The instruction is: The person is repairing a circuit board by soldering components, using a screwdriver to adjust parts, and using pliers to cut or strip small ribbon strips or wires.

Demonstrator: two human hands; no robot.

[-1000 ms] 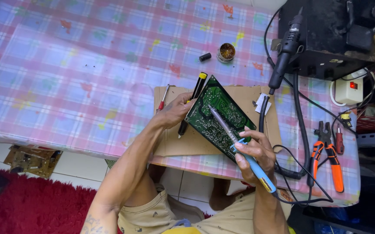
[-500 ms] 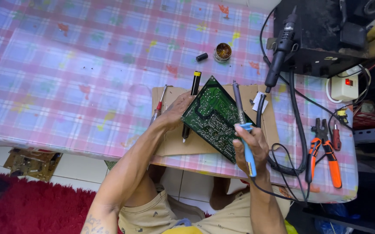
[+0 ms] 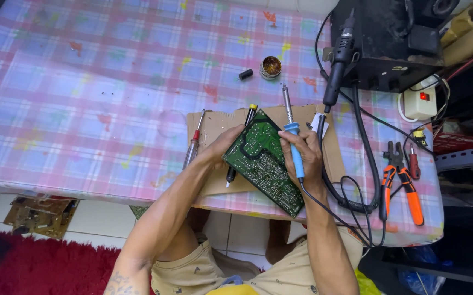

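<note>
Right hand point(image 3: 302, 153) clenched around blue soldering iron point(image 3: 293, 136), tip pointed away over green board point(image 3: 263, 159). Left hand point(image 3: 226, 143) grasped board's left edge, board tilted above cardboard point(image 3: 217, 123) on tabletop point(image 3: 83, 98). Red screwdriver point(image 3: 194, 141) just left; orange pliers point(image 3: 400, 183) well right; solder tin point(image 3: 271, 66) beyond.

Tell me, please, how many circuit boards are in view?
2: a green circuit board held over the cardboard, and a brownish board on the floor; others may be hidden.
</note>
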